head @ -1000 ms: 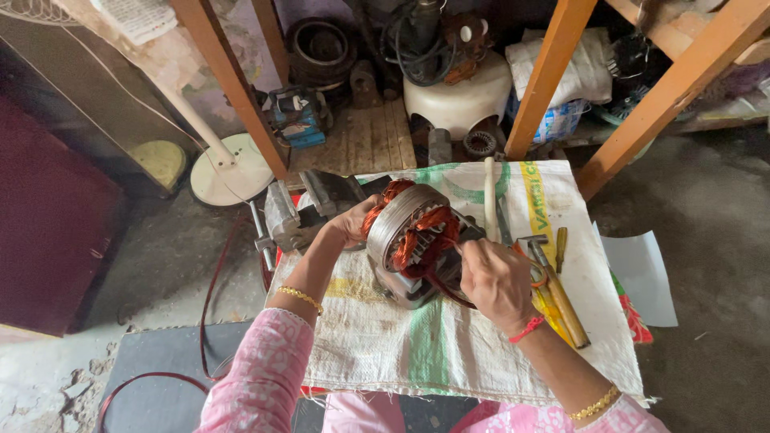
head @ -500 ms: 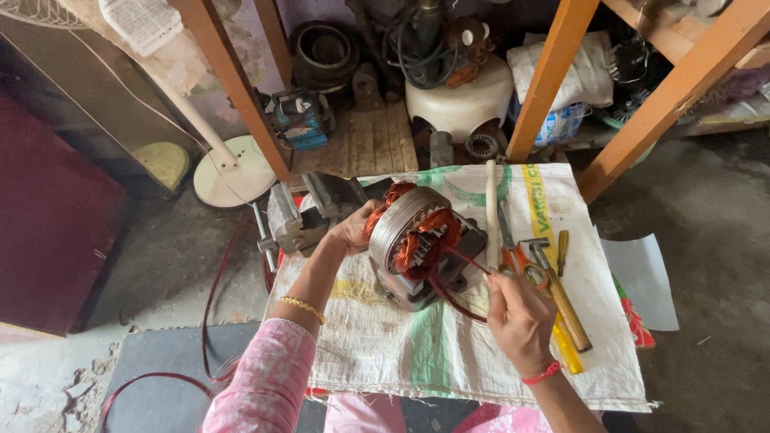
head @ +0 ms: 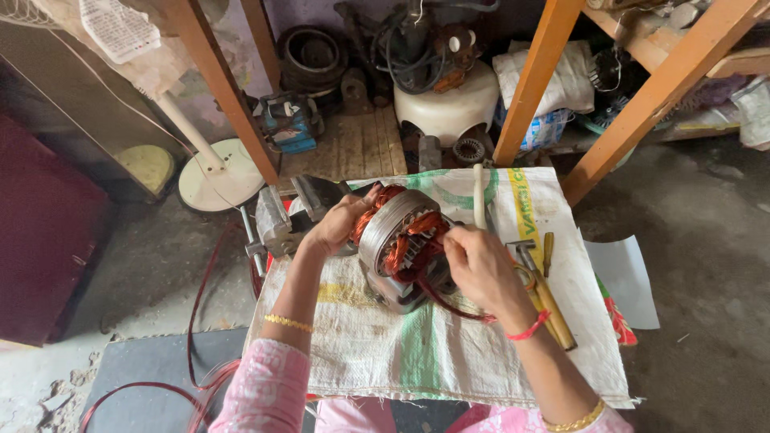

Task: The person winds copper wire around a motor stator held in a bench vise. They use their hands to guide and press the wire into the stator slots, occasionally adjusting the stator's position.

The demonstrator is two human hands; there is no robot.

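Woven white sack cloth [head: 449, 353] with green stripes covers the surface, and the motor stator [head: 399, 244] sits near its middle, tipped on its side. Its axis runs roughly left-right and a bit toward the camera, open bore with copper windings facing the right hand. Left hand [head: 341, 224] cups the far-left rim, fingers wrapped around it. Right hand [head: 481, 269] is at the bore, fingers pinched on the dark red wire [head: 449, 309]. Hammer [head: 545, 293] and screwdriver [head: 548, 252] lie just right.
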